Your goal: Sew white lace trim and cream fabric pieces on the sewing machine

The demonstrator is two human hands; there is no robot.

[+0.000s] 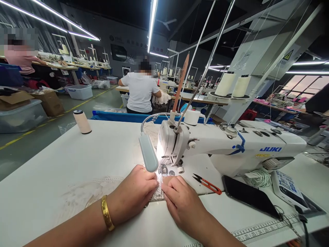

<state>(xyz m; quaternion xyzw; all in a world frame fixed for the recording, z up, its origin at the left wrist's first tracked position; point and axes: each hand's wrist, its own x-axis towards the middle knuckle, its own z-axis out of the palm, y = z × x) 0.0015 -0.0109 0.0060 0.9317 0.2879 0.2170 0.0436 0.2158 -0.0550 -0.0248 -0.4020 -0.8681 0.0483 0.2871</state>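
Observation:
My left hand (132, 190) and my right hand (181, 202) rest on the table just in front of the sewing machine (195, 144), with their fingers bent and pinching. Between them is white lace fabric (156, 195), pressed near the needle plate (163, 169). More pale lace spreads over the table to the left of my left hand, partly behind my wrist. A grey lamp (149, 152) shines on the needle area and hides part of it. To the right of my right hand lie orange-handled thread snips (208, 183).
A pink thread cone (82, 122) stands at the table's far left. On the right are a black phone (250, 195), coiled pale cord (259, 177) and a white box-like device (290, 190). A white mug (192, 117) is behind the machine. A person in white (140, 91) sits ahead.

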